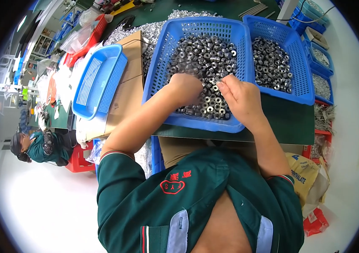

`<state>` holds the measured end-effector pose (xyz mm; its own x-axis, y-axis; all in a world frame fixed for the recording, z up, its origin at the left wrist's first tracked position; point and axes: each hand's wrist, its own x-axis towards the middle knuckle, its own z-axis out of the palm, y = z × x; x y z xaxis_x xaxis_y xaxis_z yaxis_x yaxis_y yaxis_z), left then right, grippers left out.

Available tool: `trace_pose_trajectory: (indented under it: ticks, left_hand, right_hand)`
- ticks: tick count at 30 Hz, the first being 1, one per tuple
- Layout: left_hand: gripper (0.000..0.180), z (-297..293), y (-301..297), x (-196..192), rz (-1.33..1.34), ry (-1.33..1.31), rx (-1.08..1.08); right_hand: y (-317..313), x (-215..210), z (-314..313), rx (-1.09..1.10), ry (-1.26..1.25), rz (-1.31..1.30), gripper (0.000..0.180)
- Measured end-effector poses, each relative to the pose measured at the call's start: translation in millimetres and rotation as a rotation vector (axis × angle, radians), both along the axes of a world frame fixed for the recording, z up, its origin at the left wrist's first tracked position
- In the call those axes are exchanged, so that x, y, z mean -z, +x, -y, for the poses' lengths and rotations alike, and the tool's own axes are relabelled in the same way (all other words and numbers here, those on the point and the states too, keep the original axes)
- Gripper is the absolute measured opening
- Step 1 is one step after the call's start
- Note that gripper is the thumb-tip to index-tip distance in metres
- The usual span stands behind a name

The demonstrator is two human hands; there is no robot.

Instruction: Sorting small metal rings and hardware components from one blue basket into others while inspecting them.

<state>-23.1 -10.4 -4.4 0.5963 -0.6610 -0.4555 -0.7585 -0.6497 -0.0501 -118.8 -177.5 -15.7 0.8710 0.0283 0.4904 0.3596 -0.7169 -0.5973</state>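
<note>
A large blue plastic basket [200,123] in front of me holds a heap of small, thick metal rings [213,103], some bright and some dark. My left hand [186,89] is over the left part of this heap, its back toward me. Its fingers are curled away and smeared by motion, so what they hold is hidden. Above the right part of the same basket, my right hand [243,99] is closed, thumb and forefinger pinching a small metal ring [218,80]. A second blue basket [303,86] with similar metal rings stands to the right.
An unfilled light-blue basket [87,113] rests by cardboard [124,95] on the left. Shiny metal parts [156,31] are piled behind. Small blue bins [321,63] stack up at the right, near a yellow sack [301,175]. Another person [44,145] works at the far left.
</note>
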Motion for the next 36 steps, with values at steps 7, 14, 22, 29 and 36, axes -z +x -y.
trace_pose_trajectory:
  ticks: [7, 14, 22, 29, 36]
  left_hand:
    - [0.025, -1, 2, 2, -0.004, -0.016, -0.011]
    - [0.016, -15, 24, -17, -1.229, -0.838, -0.469]
    - [0.023, -15, 21, -17, -1.625, -1.171, -0.572]
    - [0.027, -14, 25, -10, -1.591, -1.23, -0.541]
    - [0.02, -14, 21, -11, -1.496, -1.17, -0.494]
  right_hand:
    - [0, -2, 0, -0.007, 0.0, 0.002, 0.023]
    - [1, -3, -1, 0.01, 0.042, -0.01, 0.025]
    - [-2, -5, -2, 0.006, 0.152, -0.061, 0.021]
    - [-1, -2, -1, 0.026, 0.175, -0.01, 0.02]
    - [-1, -4, -2, 0.004, 0.18, -0.028, 0.019]
